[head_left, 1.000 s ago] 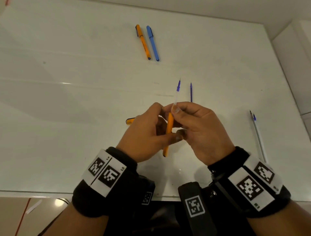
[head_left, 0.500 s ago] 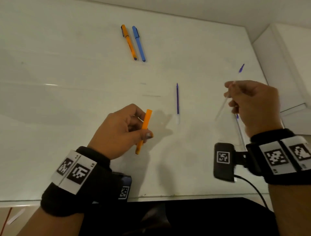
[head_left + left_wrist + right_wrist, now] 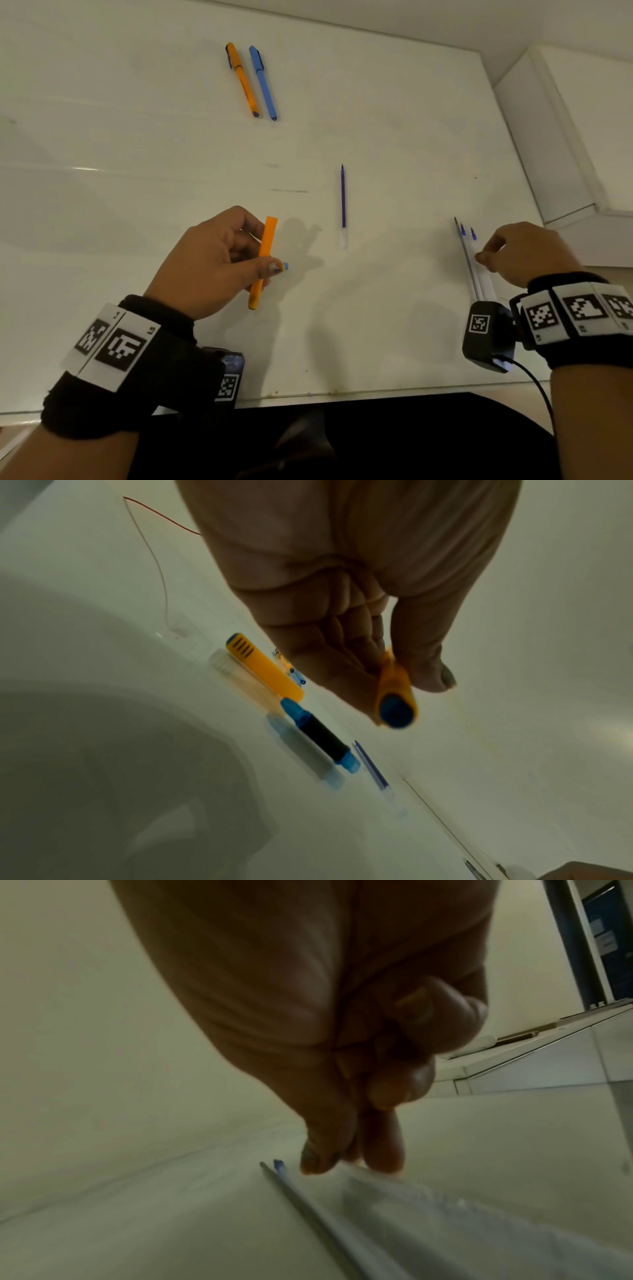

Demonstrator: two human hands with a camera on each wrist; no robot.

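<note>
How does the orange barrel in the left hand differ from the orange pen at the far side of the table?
The orange barrel is gripped in the left hand, lifted off the table; the orange pen lies flat, untouched, beside a blue pen. The orange barrel's far end is cut flat and bare; the orange pen carries a dark clip at its far end. Both are slim and orange.

the left wristband (image 3: 116, 346) tag reads "l5"; other small print is too blurred.
</note>
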